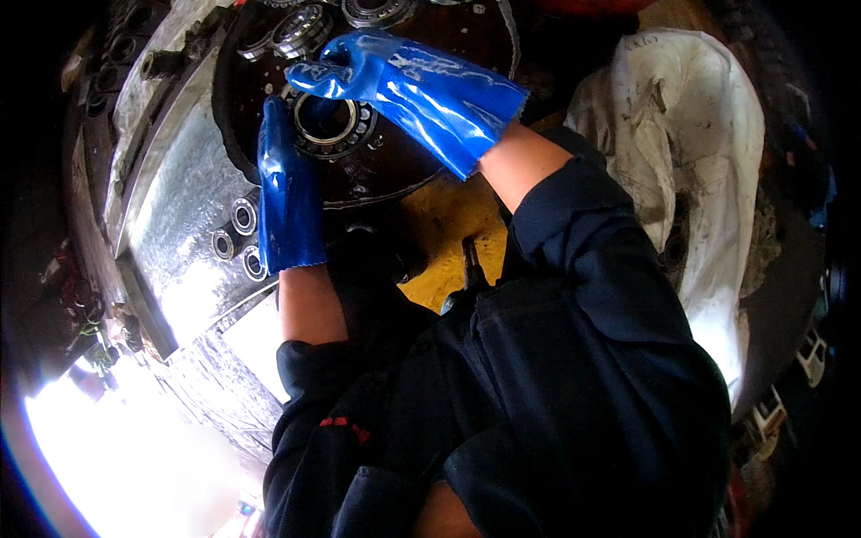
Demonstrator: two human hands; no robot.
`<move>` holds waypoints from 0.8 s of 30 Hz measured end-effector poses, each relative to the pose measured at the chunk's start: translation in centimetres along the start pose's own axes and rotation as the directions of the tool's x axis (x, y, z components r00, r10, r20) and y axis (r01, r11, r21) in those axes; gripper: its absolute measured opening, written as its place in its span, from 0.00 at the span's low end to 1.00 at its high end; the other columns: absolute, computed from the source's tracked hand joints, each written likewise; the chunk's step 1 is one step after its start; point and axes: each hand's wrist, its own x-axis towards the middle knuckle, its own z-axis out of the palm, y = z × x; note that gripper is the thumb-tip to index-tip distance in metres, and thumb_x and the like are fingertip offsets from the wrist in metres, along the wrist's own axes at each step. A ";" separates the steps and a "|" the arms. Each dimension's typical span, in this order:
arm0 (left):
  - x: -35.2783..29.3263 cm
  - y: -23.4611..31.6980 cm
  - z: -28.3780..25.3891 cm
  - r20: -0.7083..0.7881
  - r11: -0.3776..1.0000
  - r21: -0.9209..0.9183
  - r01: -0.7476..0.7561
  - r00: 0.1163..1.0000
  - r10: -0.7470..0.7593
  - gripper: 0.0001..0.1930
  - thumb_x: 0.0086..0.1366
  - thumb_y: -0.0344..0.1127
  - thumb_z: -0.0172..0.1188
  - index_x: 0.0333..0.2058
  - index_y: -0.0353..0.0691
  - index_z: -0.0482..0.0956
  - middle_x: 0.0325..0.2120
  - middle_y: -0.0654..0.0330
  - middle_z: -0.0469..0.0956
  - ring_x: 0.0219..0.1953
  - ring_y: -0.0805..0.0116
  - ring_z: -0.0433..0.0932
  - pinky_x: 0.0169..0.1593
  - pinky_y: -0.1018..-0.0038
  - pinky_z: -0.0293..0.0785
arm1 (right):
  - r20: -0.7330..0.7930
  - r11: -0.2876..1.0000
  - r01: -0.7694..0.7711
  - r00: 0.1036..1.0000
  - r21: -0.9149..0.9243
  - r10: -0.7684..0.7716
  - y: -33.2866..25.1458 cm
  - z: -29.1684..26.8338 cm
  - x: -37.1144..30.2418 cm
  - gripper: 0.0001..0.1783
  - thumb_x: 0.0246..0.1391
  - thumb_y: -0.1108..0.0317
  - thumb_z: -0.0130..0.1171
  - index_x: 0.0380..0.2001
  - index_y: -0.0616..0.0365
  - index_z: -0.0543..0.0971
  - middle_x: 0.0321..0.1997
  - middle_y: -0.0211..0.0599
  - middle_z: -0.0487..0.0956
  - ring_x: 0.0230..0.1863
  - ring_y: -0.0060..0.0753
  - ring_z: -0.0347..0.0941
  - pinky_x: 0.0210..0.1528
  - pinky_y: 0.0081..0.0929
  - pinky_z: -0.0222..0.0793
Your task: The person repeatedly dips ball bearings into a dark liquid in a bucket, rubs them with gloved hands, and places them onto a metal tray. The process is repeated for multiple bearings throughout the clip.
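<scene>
A roller bearing (pixel 363 125) with a shiny inner ring is over a dark round plate (pixel 421 175). My left hand (pixel 285 184), in a long blue rubber glove, is at the bearing's left side. Its fingers are along the outer edge, and blue glove shows inside the bore, so the hand appears closed round the ring. My right hand (pixel 350 73), gloved alike, reaches across the bearing's far side. Its fingers are curled together by the far left rim; their tips hide whatever they may hold. More roller bearings (pixel 302 31) lie beyond on the same plate.
Several small ball bearings (pixel 244 216) sit on a shiny metallic sheet (pixel 193 211) to the left. A stained white cloth or sack (pixel 708 134) lies at the right. Yellow surface (pixel 457 229) shows below the plate. Strong glare covers the lower left.
</scene>
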 end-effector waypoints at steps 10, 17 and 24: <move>-4.1 0.2 0.3 0.278 0.963 0.268 -0.035 0.960 -0.042 0.20 0.76 0.44 0.54 0.56 0.36 0.80 0.48 0.55 0.82 0.51 0.65 0.78 0.60 0.70 0.72 | 0.120 0.812 0.011 0.988 0.584 -0.099 2.6 1.0 -2.7 0.26 0.59 0.44 0.68 0.47 0.57 0.86 0.44 0.42 0.86 0.42 0.34 0.81 0.51 0.36 0.73; -5.1 2.4 -3.0 0.458 0.672 0.443 -0.594 0.794 0.400 0.20 0.76 0.41 0.54 0.58 0.33 0.77 0.54 0.50 0.81 0.55 0.65 0.80 0.63 0.69 0.73 | 0.091 0.784 -0.128 0.992 0.608 0.091 1.1 2.2 -2.1 0.25 0.58 0.45 0.69 0.47 0.56 0.85 0.43 0.40 0.86 0.40 0.32 0.81 0.46 0.33 0.73; -6.5 12.4 -14.6 0.256 0.576 0.727 -0.374 0.926 0.277 0.19 0.73 0.35 0.56 0.58 0.34 0.77 0.52 0.51 0.82 0.56 0.63 0.80 0.63 0.69 0.74 | -0.005 0.792 -0.153 0.981 0.592 0.193 1.7 -0.2 -1.3 0.24 0.57 0.46 0.70 0.47 0.54 0.84 0.41 0.39 0.86 0.37 0.30 0.81 0.41 0.30 0.73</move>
